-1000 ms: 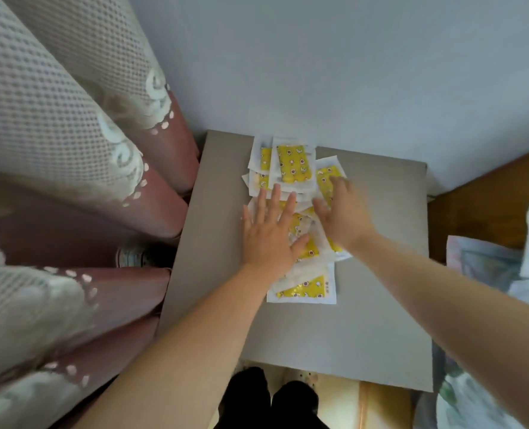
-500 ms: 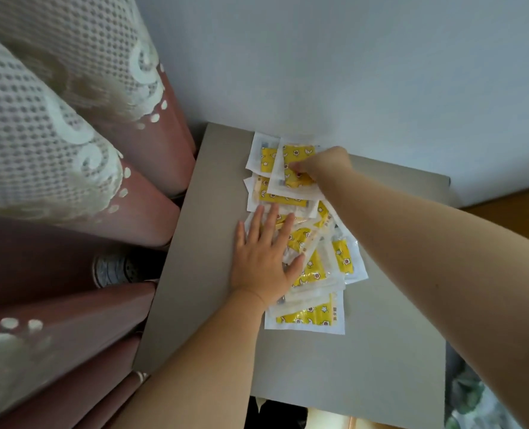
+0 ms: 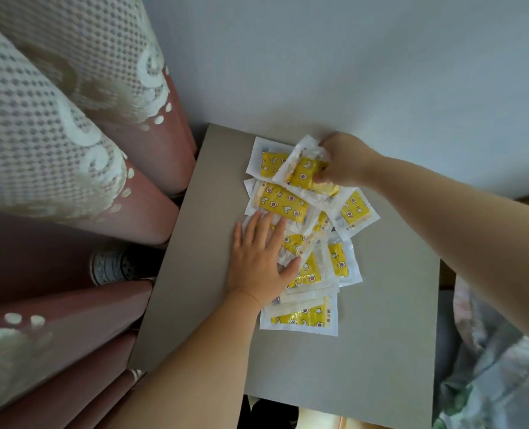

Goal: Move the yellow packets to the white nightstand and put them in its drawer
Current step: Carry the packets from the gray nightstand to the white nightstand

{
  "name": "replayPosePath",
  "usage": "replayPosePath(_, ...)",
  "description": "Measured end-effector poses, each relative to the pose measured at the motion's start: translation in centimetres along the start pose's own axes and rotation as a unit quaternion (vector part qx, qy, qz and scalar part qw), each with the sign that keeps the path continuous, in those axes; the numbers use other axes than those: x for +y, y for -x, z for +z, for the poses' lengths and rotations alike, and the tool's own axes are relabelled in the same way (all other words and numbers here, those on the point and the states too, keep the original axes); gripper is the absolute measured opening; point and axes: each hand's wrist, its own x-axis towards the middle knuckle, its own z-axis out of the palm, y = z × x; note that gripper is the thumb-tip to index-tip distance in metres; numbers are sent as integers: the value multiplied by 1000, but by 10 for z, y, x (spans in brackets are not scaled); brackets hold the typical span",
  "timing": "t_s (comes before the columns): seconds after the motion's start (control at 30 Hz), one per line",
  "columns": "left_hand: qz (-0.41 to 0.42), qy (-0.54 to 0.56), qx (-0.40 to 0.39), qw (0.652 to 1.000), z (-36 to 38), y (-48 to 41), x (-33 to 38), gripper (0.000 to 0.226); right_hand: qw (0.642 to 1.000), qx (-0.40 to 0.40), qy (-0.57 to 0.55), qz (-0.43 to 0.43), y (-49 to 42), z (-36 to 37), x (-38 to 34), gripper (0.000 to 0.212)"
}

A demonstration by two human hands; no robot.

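Observation:
Several yellow packets in clear white-edged wrappers lie in an overlapping heap [image 3: 300,264] on a grey tabletop [image 3: 381,351]. My right hand [image 3: 342,162] is at the far end of the heap, its fingers closed on one yellow packet [image 3: 303,171] that is tilted up off the others. My left hand [image 3: 261,261] lies flat with fingers spread on the near-left part of the heap, pressing it down. The white nightstand and its drawer are not in sight.
A pale wall [image 3: 350,63] rises just behind the table. Pink curtains with white lace [image 3: 55,150] hang close along the left edge. Patterned bedding [image 3: 498,366] lies to the right. A small patterned object [image 3: 111,264] sits on the floor between curtain and table.
My right hand has closed on the far packet and tipped it up off the heap. My left hand has stayed flat on the packets.

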Motion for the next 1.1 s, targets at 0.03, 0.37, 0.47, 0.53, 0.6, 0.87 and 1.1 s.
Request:
replayPosePath(0.03, -1, 5, 6, 1000, 1, 0, 0, 65, 1000, -2, 8, -16, -4, 2, -6, 55)
replayPosePath(0.37, -1, 20, 29, 999, 2, -1, -1, 62, 995, 11, 66, -72, -36, 34, -38, 35)
replayPosePath(0.47, 0, 19, 27, 999, 2, 0, -1, 67, 998, 17, 46, -47, -38, 38, -36, 52)
replayPosePath(0.53, 0, 20, 29, 999, 2, 0, -2, 67, 999, -9, 31, -9, -39, 38, -35, 58)
replayPosePath(0.6, -2, 22, 31, 999, 2, 0, -2, 66, 998, -33, 51, 15, -40, 35, -33, 57)
replayPosePath(0.87, 1, 3, 23, 1000, 3, 1, -2, 67, 997, 69, 16, -5, -17, 36, -19, 26)
replayPosePath(1.1, 10, -7, 24, 1000, 6, 1, -3, 67, 986, 148, -75, -14, 1, 32, 4, 23)
